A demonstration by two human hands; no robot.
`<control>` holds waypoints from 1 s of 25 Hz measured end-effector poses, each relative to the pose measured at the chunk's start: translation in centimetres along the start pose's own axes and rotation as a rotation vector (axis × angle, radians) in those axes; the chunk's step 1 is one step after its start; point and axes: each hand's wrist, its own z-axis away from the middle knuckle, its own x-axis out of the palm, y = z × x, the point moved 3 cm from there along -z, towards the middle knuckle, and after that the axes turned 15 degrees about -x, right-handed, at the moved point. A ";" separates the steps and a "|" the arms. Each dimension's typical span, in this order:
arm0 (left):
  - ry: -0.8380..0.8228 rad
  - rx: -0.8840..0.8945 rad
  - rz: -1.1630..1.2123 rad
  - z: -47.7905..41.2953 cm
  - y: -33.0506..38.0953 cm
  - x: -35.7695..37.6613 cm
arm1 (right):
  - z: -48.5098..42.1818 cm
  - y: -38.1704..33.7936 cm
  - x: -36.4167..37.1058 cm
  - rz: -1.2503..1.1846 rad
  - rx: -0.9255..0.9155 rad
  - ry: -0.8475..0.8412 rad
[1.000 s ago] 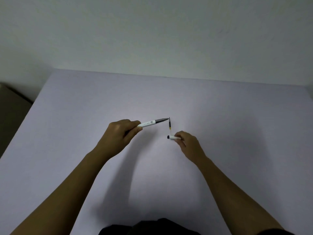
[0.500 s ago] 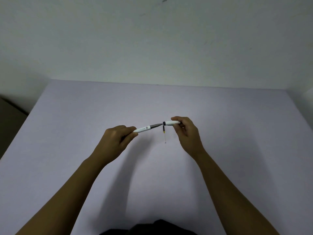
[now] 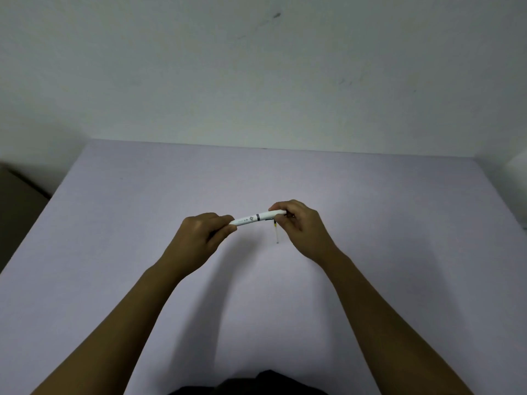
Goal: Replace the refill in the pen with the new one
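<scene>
At frame centre, above the lilac counter (image 3: 370, 212), left hand (image 3: 199, 235) and right hand (image 3: 302, 226) each grip an end of the white pen (image 3: 256, 217). A thin refill (image 3: 276, 230) hangs below the right fingers.

Pretty much the whole flat lavender table (image 3: 399, 223) is open, edges and corners included; only a thin clear refill tube (image 3: 276, 232) lies mid-table, under the white plastic pen (image 3: 258, 217).

Single head view — looks forward and down over table (image 3: 399, 223), wall (image 3: 256, 81) behind.
</scene>
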 end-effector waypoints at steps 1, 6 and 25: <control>0.007 0.002 -0.013 0.0 0.0 0.0 | -0.3 -0.1 0.0 0.000 0.000 -0.012; -0.055 -0.025 -0.144 0.0 -0.5 1.4 | -1.6 0.1 -0.3 -0.017 0.018 -0.048; -0.108 -0.733 -0.087 -4.8 -5.7 17.5 | 8.6 15.7 7.9 0.763 0.504 -0.323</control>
